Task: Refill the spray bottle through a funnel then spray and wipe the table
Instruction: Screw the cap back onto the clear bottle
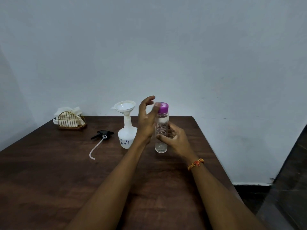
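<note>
A white spray bottle (127, 136) stands uncapped on the dark wooden table (49, 171), with a white funnel (124, 106) seated in its neck. To its left lies its black trigger head (103, 134) with a pale dip tube (97, 147). To the bottle's right stands a clear water bottle (161, 128) with a purple cap (163, 107). My right hand (173, 139) wraps around the water bottle's middle. My left hand (147, 118) is beside the bottle's upper part, fingers spread, fingertips blurred near the cap.
A gold wire holder (71, 122) with white napkins (68, 112) sits at the table's back left corner. A pale wall rises directly behind the table. The table's right edge drops to a dark floor (285, 188).
</note>
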The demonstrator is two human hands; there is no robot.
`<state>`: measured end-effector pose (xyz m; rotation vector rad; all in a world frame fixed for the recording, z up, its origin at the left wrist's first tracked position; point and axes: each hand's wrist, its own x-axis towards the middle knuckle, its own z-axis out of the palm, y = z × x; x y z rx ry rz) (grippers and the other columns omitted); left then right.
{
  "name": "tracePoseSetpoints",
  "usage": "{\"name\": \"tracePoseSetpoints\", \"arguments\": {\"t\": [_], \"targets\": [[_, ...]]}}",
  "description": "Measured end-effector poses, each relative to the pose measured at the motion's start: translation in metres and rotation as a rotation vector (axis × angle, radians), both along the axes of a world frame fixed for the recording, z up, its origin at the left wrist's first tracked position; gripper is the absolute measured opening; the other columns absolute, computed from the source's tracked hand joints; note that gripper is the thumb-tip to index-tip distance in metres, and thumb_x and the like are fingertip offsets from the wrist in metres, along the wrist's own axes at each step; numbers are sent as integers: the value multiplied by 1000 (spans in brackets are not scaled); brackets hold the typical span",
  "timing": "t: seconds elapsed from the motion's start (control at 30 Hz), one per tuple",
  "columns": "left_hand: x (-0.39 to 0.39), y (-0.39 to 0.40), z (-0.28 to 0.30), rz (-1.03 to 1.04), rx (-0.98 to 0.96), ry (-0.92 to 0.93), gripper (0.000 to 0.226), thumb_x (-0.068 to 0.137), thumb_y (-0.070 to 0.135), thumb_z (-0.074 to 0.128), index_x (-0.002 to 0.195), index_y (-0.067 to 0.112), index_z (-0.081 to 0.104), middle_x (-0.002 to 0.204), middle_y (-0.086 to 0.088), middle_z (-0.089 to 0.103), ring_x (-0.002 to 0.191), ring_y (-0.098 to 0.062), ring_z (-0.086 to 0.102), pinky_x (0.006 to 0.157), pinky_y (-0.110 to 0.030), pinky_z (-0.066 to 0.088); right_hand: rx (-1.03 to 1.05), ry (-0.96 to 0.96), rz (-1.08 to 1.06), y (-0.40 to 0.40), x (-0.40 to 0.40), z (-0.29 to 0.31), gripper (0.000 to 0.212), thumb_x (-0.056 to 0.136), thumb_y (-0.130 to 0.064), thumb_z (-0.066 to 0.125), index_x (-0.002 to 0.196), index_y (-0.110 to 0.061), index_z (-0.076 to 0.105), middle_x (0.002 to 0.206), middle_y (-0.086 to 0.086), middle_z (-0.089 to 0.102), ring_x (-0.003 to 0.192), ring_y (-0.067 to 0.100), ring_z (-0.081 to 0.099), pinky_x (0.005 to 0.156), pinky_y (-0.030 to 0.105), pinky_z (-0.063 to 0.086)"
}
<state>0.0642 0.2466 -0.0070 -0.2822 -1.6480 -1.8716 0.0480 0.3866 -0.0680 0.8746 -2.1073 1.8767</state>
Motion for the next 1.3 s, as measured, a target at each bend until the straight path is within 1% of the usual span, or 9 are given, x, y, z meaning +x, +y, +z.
{"name": "tracePoseSetpoints", "arguments": {"t": [0.1, 0.17, 0.33, 0.47, 0.63, 0.77, 1.0, 1.2, 1.3], "targets": [[0, -5, -3, 61, 127, -18, 15, 107, 27, 60, 118, 18, 63, 111, 6, 65, 102, -20, 69, 86, -41, 56, 9, 1, -11, 1, 0, -2, 52, 89, -6, 85, 137, -13, 66, 122, 4, 78, 114, 22, 75, 101, 37, 60], [3, -3, -1, 53, 83, -5, 24, 112, 25, 49, 120, 6, 63, 111, 3, 71, 96, -14, 70, 82, -35, 58, 15, 1, -10, -1, 0, -1, 51, 89, -8, 85, 136, -13, 67, 121, 4, 78, 114, 22, 75, 102, 40, 60], [6, 2, -2, 39, 57, 9, 33, 99, 37, 71, 129, 26, 65, 132, 2, 67, 124, -26, 67, 105, -51, 56, 8, -5, -16, 0, 0, -2, 52, 89, -10, 86, 137, -13, 66, 123, 4, 78, 114, 22, 75, 103, 45, 60], [4, -3, -5, 11, 173, 2, 35, 98, 45, 63, 118, 17, 66, 117, -2, 69, 108, -25, 68, 89, -47, 55, 23, -15, -14, -1, 1, -3, 55, 88, -11, 87, 139, -12, 65, 124, 5, 77, 115, 22, 75, 104, 47, 59], [4, 5, -7, -44, -21, 15, 36, 95, 38, 75, 128, 26, 67, 128, -2, 69, 119, -34, 69, 105, -56, 55, 38, 8, -32, -4, 2, -1, 54, 88, -22, 88, 137, -16, 66, 121, 3, 77, 112, 20, 75, 100, 48, 61], [-4, 0, -13, -96, 122, -7, 36, 97, 33, 76, 130, 23, 67, 134, -12, 68, 119, -43, 69, 102, -65, 54, 0, -2, 20, 1, 5, 1, 51, 90, -16, 86, 137, -15, 67, 120, 4, 78, 113, 21, 75, 100, 40, 61], [0, 3, -10, -256, 320, -108, 33, 111, 15, 48, 136, -2, 62, 112, -5, 78, 102, -16, 74, 88, -29, 61, 20, -36, 101, 5, 3, 2, 53, 96, -8, 78, 146, -12, 60, 132, 3, 75, 126, 18, 70, 110, 33, 55], [-4, 1, -14, -263, 333, -103, 34, 110, 23, 51, 133, 3, 67, 124, -22, 71, 108, -26, 69, 93, -40, 58, 38, -27, 101, 5, 0, 1, 52, 96, -12, 79, 145, -15, 61, 130, 3, 75, 124, 18, 71, 109, 36, 56], [-5, 3, -20, -166, 179, -112, 27, 107, 21, 58, 128, 8, 70, 117, -10, 75, 104, -19, 72, 92, -36, 58, 2, -14, 52, 3, -6, -3, 49, 94, -17, 82, 140, -16, 64, 124, 4, 77, 118, 22, 74, 105, 46, 59]]}}
